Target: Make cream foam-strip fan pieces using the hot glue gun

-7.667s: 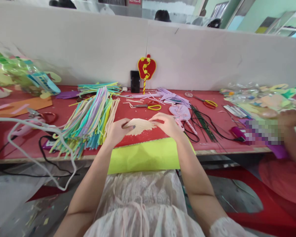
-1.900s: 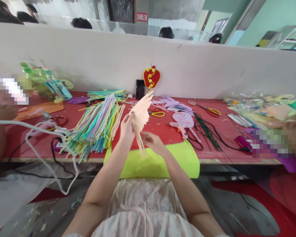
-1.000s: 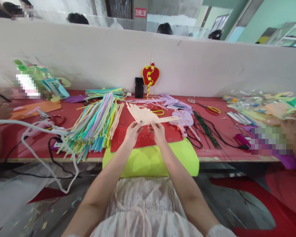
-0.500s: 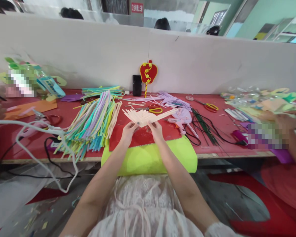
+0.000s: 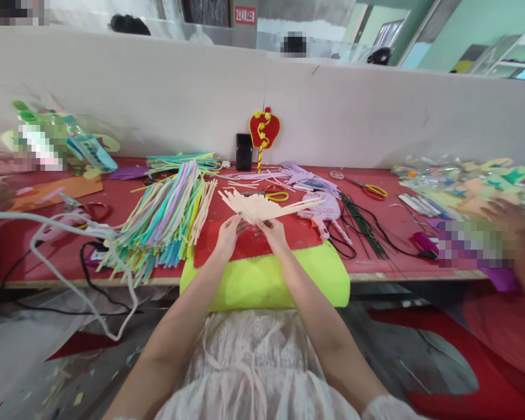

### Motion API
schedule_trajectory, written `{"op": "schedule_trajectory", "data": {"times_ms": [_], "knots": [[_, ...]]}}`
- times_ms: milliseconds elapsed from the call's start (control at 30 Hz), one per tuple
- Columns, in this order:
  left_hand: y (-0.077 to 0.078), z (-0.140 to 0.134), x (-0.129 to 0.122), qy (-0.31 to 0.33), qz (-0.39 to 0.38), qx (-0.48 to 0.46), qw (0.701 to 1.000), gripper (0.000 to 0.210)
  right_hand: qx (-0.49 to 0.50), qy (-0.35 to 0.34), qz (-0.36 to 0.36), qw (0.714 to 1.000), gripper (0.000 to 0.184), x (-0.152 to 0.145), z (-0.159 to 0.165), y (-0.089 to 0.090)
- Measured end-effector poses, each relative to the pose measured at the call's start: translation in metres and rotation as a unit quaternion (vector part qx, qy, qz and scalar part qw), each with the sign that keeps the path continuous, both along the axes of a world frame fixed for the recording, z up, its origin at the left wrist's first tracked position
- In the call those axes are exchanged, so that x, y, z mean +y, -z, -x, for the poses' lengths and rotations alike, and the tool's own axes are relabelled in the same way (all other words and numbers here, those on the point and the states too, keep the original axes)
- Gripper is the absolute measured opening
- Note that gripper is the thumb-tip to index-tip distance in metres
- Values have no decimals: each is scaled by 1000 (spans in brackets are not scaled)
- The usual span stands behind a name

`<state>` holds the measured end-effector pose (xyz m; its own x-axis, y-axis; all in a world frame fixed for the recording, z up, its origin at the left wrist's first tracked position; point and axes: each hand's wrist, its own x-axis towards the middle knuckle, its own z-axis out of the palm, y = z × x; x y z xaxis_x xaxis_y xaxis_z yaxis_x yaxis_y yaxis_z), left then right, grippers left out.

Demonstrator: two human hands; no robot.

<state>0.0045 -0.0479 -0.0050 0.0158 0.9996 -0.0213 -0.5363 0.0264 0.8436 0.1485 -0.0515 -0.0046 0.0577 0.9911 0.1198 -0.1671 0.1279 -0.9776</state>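
A cream, fan-shaped piece of fuzzy pipe cleaners (image 5: pixel 256 207) is held up over the red mat (image 5: pixel 262 242). My left hand (image 5: pixel 228 234) pinches its lower left edge between thumb and fingers. At its lower middle, my right hand (image 5: pixel 272 232) pinches it too, fingertips close to the left ones. Loose strips spread out to the upper left and the right of the piece. Just behind it lie scissors with yellow and red handles (image 5: pixel 277 194). A big bundle of coloured pipe cleaners (image 5: pixel 161 216) lies left of my hands.
A red fan-shaped ornament (image 5: pixel 264 129) stands by a black phone (image 5: pixel 244 153) at the white partition. Right are a pink glue gun (image 5: pixel 319 216), green stems (image 5: pixel 367 227) and second scissors (image 5: pixel 375 191). A white cable (image 5: pixel 83 297) loops at left. Other people's hands (image 5: pixel 507 216) work at both sides.
The fan-shaped piece is turned slightly, its right strips reaching farther right. My right hand has shifted a little left along its lower edge. Both hands keep hold.
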Motion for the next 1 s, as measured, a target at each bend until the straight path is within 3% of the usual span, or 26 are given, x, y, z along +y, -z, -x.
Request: {"op": "schedule_trajectory", "data": {"times_ms": [367,700,1000], "knots": [[6,3,2,-48,-22,79,995,32,-37,-10,-11,999,39,-4,0,-1],[9,-1,0,1,-19,80,997,38,-11,22,-1,1000,43,-2,-1,2],[10,-1,-1,-18,-28,116,993,34,-20,36,-5,999,46,-1,0,2]]}}
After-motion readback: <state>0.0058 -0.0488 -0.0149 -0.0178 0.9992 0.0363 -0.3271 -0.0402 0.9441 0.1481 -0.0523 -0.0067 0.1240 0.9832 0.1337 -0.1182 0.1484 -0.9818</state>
